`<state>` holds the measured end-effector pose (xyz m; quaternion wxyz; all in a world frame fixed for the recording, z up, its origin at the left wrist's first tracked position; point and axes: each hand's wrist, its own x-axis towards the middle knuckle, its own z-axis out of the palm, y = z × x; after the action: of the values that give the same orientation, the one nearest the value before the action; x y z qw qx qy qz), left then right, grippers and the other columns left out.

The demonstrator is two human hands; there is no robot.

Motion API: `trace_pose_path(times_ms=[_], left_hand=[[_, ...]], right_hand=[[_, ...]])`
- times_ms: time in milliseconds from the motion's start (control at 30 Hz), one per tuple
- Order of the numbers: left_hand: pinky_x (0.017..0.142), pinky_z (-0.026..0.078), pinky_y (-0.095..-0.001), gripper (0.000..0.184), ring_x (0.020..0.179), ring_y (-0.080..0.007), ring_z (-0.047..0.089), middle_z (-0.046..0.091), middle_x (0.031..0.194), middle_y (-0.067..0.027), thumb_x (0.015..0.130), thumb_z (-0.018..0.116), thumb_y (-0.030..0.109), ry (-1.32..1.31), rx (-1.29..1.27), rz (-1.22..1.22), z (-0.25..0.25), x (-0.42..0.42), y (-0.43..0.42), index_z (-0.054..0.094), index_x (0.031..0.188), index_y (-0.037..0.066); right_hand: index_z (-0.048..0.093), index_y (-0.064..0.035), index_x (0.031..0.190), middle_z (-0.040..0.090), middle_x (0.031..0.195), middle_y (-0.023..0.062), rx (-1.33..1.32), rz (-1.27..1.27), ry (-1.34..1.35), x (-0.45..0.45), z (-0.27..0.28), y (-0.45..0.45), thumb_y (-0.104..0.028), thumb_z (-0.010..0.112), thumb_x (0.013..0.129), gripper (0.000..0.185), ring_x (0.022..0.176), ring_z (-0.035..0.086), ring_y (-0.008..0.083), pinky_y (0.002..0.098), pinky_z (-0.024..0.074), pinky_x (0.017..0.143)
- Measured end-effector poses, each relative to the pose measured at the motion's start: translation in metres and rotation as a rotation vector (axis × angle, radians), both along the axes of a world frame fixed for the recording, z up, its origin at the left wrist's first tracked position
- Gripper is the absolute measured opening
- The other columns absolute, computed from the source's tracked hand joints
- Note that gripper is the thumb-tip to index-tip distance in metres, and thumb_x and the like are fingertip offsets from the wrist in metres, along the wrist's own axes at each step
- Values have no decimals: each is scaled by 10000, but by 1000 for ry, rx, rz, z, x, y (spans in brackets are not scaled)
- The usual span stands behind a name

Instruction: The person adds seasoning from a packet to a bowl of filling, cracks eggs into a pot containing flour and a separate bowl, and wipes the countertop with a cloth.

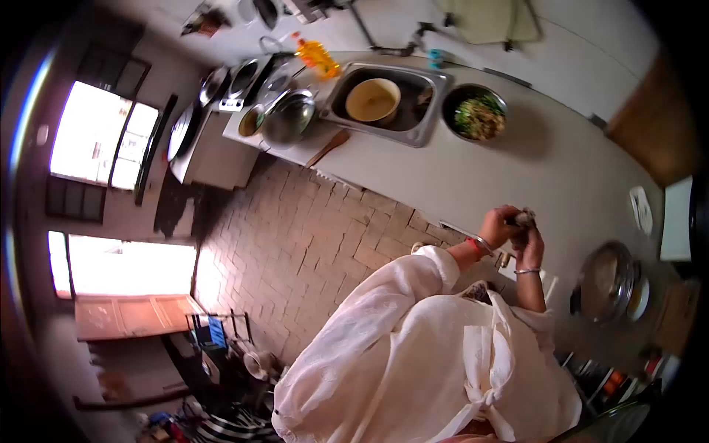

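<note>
My left hand [499,227], with a red band and a silver bangle at the wrist, is closed at the counter's front edge. Against it, my right hand [527,245] is closed too, also wearing a bangle. Between their fingers is a small grey-brown lump [525,218], mostly covered; its kind cannot be made out. Farther along the counter [473,181] stands a dark bowl [447,117] of chopped greens and a pale brown chopped food [484,127].
A steel sink [425,138] holds a yellowish basin [374,100]. Left of it are a wooden spatula [329,148], a metal bowl [289,118], an orange-yellow bottle [317,59] and a stove [240,85]. A lidded pot [607,280] stands at right; a white spoon-like item [641,210] lies near.
</note>
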<state>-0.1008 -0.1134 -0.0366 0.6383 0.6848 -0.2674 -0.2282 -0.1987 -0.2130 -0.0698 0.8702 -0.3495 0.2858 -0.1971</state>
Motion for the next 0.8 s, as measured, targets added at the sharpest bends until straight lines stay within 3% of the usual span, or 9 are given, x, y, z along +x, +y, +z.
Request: trace_pose_path(times_ms=[100, 267, 367, 400, 500, 567, 633, 700, 800], left_hand=[[766, 528, -328, 368, 826, -240, 662, 674, 882, -150, 675, 749, 62, -37, 91, 63, 29, 34, 13, 642, 1021, -3], [815, 538, -336, 701, 912, -264, 654, 564, 1185, -151, 745, 663, -45, 216, -127, 25, 20, 96, 82, 394, 1375, 108], [866, 533, -355, 851, 1059, -295, 601, 352, 1401, -136, 788, 604, -92, 236, -92, -74, -4, 141, 170, 201, 1487, 176], [894, 518, -363, 829, 1141, -293, 548, 333, 1395, -135, 784, 614, -82, 233, -24, -56, -18, 154, 203, 236, 1479, 169], [936, 477, -369, 782, 1118, -232, 511, 446, 1312, -127, 769, 691, 30, 372, -1, 108, -88, 184, 309, 308, 1445, 116], [915, 482, -351, 736, 1073, -212, 529, 527, 1253, -123, 777, 696, 55, 605, -82, 331, -102, 186, 379, 337, 1420, 69], [874, 507, -360, 698, 1084, -265, 554, 503, 1288, -162, 754, 718, 70, 431, 198, 549, -136, 180, 436, 387, 1369, 49], [826, 532, -383, 694, 1084, -272, 551, 459, 1324, -169, 734, 735, 69, 692, 255, 744, -94, 169, 461, 395, 1340, 40], [733, 571, -395, 644, 953, -316, 620, 392, 1312, -177, 785, 673, -27, 792, 84, 965, -106, 161, 480, 336, 1332, 24]], right_hand=[[609, -54, 1183, 662, 1009, 50, -19, -121, 76, 43, 8, 6, -284, 593, 896, 369, 843, 648, 168, 284, 542, 669], [619, -65, 1129, 668, 957, 49, -169, -326, 368, 103, -14, -42, -337, 643, 839, 398, 750, 643, 192, 294, 533, 635], [526, -107, 1278, 526, 1286, 72, -192, -317, 431, 127, -49, -92, -385, 664, 820, 553, 1099, 544, 213, 366, 493, 820], [477, -107, 1327, 443, 1367, 68, -274, -280, 488, 137, -30, -77, -394, 662, 820, 611, 1197, 465, 224, 380, 432, 916], [367, -115, 1422, 325, 1481, 43, -694, -256, 596, 145, -38, -82, -348, 654, 839, 690, 1344, 331, 247, 371, 262, 1088], [390, -102, 1398, 354, 1459, 32, -724, -299, 363, 149, -40, -73, -233, 606, 887, 570, 1309, 386, 230, 350, 347, 1031], [421, -82, 1361, 387, 1428, 38, -852, -274, 326, 178, 18, -27, -155, 553, 913, 473, 1210, 473, 207, 330, 416, 949], [450, -69, 1322, 415, 1398, 40, -973, -200, 229, 205, 61, 13, -101, 513, 930, 398, 1090, 542, 179, 302, 467, 854], [496, -59, 1250, 446, 1356, 45, -1133, -63, -46, 271, 92, 35, -50, 486, 932, 318, 856, 591, 127, 236, 495, 686]])
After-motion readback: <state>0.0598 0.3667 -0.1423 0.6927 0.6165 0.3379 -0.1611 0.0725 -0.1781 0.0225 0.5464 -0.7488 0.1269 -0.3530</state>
